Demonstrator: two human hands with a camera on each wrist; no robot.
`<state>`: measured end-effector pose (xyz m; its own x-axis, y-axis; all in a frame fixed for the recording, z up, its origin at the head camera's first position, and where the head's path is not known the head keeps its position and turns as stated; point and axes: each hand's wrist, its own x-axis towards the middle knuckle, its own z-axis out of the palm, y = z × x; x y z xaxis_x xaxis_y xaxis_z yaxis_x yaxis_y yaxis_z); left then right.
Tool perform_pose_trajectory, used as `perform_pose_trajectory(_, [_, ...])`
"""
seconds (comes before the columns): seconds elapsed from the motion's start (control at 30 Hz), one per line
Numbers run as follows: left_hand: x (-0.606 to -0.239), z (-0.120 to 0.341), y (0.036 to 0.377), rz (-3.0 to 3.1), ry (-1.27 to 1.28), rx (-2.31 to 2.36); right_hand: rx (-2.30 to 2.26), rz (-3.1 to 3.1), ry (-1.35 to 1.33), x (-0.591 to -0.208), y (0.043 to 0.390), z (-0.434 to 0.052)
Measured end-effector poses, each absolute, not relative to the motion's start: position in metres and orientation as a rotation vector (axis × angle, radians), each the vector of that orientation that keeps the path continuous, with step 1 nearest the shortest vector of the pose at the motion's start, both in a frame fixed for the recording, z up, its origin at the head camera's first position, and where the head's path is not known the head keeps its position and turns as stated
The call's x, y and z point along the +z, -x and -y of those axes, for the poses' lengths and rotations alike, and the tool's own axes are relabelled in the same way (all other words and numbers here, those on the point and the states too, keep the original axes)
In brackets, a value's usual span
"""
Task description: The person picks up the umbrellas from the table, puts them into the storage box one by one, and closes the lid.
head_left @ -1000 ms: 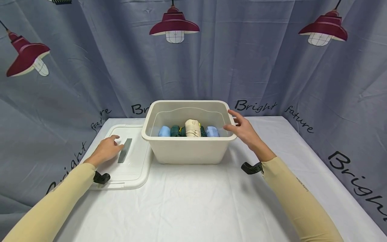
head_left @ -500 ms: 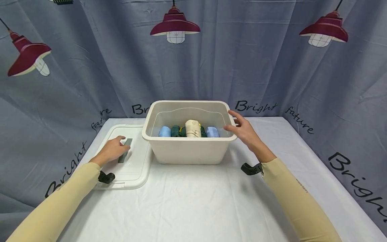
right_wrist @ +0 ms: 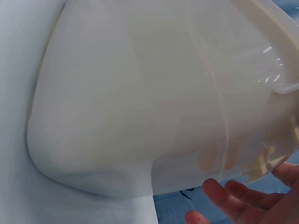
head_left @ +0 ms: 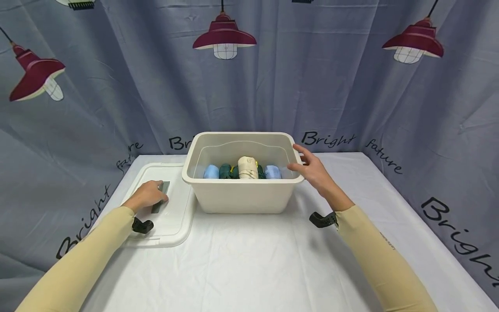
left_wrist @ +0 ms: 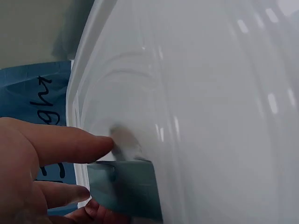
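A cream plastic bin [head_left: 241, 197] stands mid-table, holding rolled cloths: a light blue roll [head_left: 212, 172], a dark green one [head_left: 226, 171], a beige one [head_left: 247, 167] and another light blue one [head_left: 273, 172]. Its clear lid [head_left: 175, 214] lies flat to the left. My left hand [head_left: 147, 196] rests on the lid and grips the grey handle [head_left: 164, 187]. In the left wrist view the thumb and fingers of the left hand [left_wrist: 42, 163] lie on either side of the handle [left_wrist: 126, 186]. My right hand [head_left: 313, 171] hovers open with spread fingers at the bin's right rim. The right hand [right_wrist: 247, 196] sits just off the bin's wall [right_wrist: 140, 102].
A white cloth covers the table [head_left: 253, 260]. A grey curtain [head_left: 351, 86] printed with red lamps hangs close behind and at both sides. Black wrist mounts [head_left: 142, 225] [head_left: 321, 219] sit on both beige sleeves.
My left hand slid right across the lid and closed on the grey handle. The right hand stayed by the bin's right rim.
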<state>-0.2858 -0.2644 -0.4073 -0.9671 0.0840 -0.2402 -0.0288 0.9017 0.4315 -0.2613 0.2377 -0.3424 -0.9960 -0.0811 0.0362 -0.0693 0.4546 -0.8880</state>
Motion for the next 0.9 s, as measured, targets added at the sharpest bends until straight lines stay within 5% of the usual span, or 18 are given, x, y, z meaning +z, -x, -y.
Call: perform_pose_trajectory(0.9, [-0.38, 0.261, 0.291, -2.798, 0.004, 0.659, -1.65, -2.657, 0.133, -0.344, 0.261, -0.238])
